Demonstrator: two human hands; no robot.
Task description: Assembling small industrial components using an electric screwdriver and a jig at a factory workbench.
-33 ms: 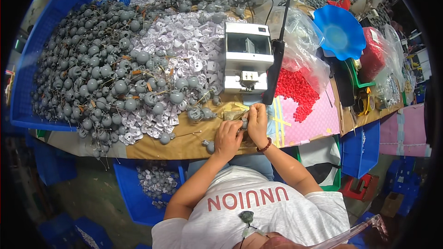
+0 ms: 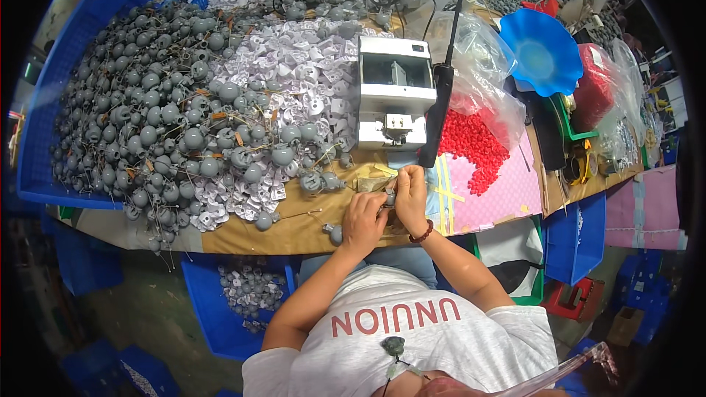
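Close together at the table's front edge, my left hand and my right hand are both closed on one small grey part. Only a bit of it shows between the fingertips; it resembles the grey ball-shaped parts on the table. Just beyond the hands stands a small white machine with a dark window. A loose grey ball-shaped part lies left of my left hand. Another pair of grey parts rests a little farther off, by the big heap.
A heap of grey ball-shaped parts with wires spills from a blue crate at left. White plastic pieces lie beside it. Right of the machine are a black upright rod, red pieces and a blue wavy bowl.
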